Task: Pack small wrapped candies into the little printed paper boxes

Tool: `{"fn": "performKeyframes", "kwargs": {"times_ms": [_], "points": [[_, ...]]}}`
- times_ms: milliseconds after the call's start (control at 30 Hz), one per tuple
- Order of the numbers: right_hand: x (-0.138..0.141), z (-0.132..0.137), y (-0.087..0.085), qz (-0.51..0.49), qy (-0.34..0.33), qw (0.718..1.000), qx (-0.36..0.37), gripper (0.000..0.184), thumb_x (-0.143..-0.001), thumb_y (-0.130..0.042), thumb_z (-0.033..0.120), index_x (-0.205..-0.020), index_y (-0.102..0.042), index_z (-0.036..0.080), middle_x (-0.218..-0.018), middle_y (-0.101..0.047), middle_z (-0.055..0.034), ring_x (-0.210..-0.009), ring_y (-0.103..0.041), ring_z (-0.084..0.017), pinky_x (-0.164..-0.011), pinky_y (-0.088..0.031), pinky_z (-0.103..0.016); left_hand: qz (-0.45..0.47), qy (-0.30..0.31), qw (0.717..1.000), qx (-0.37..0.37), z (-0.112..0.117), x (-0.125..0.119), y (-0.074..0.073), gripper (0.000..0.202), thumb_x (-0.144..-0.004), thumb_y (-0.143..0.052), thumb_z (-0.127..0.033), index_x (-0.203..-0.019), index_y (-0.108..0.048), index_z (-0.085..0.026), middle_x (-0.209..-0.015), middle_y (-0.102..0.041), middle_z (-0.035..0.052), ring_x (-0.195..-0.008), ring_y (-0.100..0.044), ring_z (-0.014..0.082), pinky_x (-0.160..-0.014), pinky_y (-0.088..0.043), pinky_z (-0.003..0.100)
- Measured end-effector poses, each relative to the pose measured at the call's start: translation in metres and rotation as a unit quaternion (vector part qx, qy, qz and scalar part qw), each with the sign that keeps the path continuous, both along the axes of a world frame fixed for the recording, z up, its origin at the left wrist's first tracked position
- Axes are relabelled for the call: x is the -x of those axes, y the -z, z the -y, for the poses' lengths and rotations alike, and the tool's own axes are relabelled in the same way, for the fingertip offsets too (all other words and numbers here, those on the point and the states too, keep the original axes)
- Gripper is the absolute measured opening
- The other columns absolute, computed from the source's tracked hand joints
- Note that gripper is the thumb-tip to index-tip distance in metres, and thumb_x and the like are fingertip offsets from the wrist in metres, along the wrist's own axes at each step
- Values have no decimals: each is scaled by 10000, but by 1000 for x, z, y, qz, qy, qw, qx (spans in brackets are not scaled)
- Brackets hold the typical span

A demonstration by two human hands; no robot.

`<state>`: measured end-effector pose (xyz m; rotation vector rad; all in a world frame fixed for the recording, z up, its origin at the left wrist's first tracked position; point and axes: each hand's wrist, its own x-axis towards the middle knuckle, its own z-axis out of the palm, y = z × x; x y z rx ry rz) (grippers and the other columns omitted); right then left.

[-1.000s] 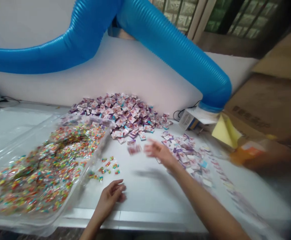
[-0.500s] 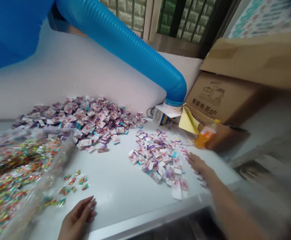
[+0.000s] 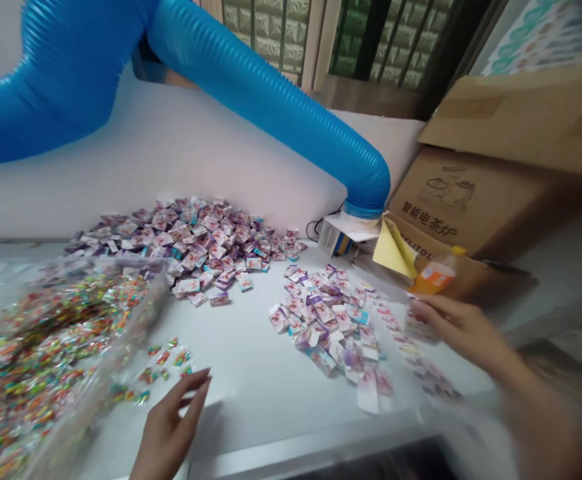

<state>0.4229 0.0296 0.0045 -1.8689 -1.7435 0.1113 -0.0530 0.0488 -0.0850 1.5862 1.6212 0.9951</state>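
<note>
My right hand (image 3: 453, 327) is raised over the right part of the table, with thumb and fingers pinched on a small printed sheet (image 3: 419, 328), blurred by motion. Below and left of it lie several printed strips with rows of small colourful figures (image 3: 395, 327). My left hand (image 3: 173, 420) hovers near the table's front edge, fingers loosely stretched, thumb close to the index finger and nothing visible between them. Close to its fingertips are small clear packets of colourful candy (image 3: 163, 359). A group of small printed boxes (image 3: 323, 310), some with flaps raised, lies between the hands.
A large heap of similar boxes (image 3: 215, 240) rests against the back wall. At left, a big clear plastic bag (image 3: 145, 320) holds many candy packets. A blue duct (image 3: 281, 93) runs down to a small device. An orange drink bottle (image 3: 438, 272) and cardboard boxes (image 3: 445, 193) stand at right.
My right hand has lifted from the strips and moved right, now with a small printed sheet in its fingers. My left hand's fingers have straightened. The whole view has shifted slightly.
</note>
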Motion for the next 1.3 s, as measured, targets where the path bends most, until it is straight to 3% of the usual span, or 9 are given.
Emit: {"fn": "performKeyframes", "kwargs": {"times_ms": [100, 200, 267, 367, 533, 767, 1100, 1200, 1300], "points": [[90, 14, -42, -16, -188, 982, 19, 301, -924, -472, 379, -1099, -672, 237, -941, -709, -52, -830, -644, -189, -719, -492, -270, -119, 62, 948, -289, -2, -40, -40, 432, -769, -648, -379, -1161, -610, -203, -1240, -618, 126, -1204, -516, 307, -1035, -380, 510], [170, 15, -40, -10, -349, 936, 43, 298, -953, -442, 282, -1190, -621, 254, -951, -705, -45, -852, -625, -171, -767, -474, -284, -156, 147, 894, -393, -3, -68, -60, 313, -819, -602, -197, -1129, -624, -234, -1232, -631, 94, -1255, -475, 278, -1113, -223, 543], [201, 11, -23, -19, -377, 925, 34, 307, -956, -438, 264, -1213, -603, 239, -1006, -699, -55, -905, -613, -185, -817, -464, -321, -107, 199, 914, -338, -4, -71, -58, 205, -854, -519, -150, -955, -675, -237, -959, -732, 39, -1014, -638, 211, -1065, -332, 469], [220, 3, 3, -67, -365, 928, 30, 294, -957, -447, 279, -1196, -614, 240, -1141, -663, -62, -1046, -582, -198, -938, -418, -368, 26, 191, 975, -112, -2, -57, -46, 198, -871, -490, -230, -865, -686, -201, -808, -729, 33, -761, -663, 171, -784, -501, 299], [242, -10, 33, -112, -317, 941, 32, 365, -874, -592, 315, -1230, -585, 232, -1183, -628, -83, -1099, -547, -227, -952, -407, -380, 245, 196, 945, 92, 5, -42, -36, 253, -831, -564, -372, -863, -696, -159, -792, -705, 39, -796, -620, 190, -730, -466, 265], [272, -28, 52, -246, -273, 924, 103, 84, -847, -597, 236, -830, -670, 198, -772, -636, 2, -754, -582, -134, -690, -428, -235, 380, 156, 888, 205, 14, -37, -25, 354, -745, -659, -479, -880, -621, -155, -715, -623, 3, -652, -534, 134, -614, -392, 230], [276, -24, 47, -377, -278, 843, 264, 143, -828, -579, 282, -786, -641, 160, -672, -612, 10, -639, -550, -120, -608, -419, -222, 327, 120, 898, 267, 19, -23, 13, 387, -662, -696, -498, -692, -573, -133, -552, -483, -47, -500, -365, 75, -494, -237, 202], [283, -13, 58, -296, -273, 881, 248, 161, -850, -548, 279, -781, -649, 174, -675, -611, 6, -654, -551, -134, -604, -407, -231, 364, 120, 880, 280, 22, -23, 3, 330, -669, -694, -440, -741, -599, -132, -562, -520, -34, -508, -419, 91, -512, -272, 208], [289, -9, 70, -221, -232, 938, 136, 152, -826, -587, 277, -935, -654, 194, -916, -640, -40, -861, -567, -182, -736, -430, -271, 389, 151, 872, 256, 22, -23, -9, 283, -688, -686, -393, -801, -625, -141, -631, -580, -10, -613, -516, 132, -615, -361, 233]]}}
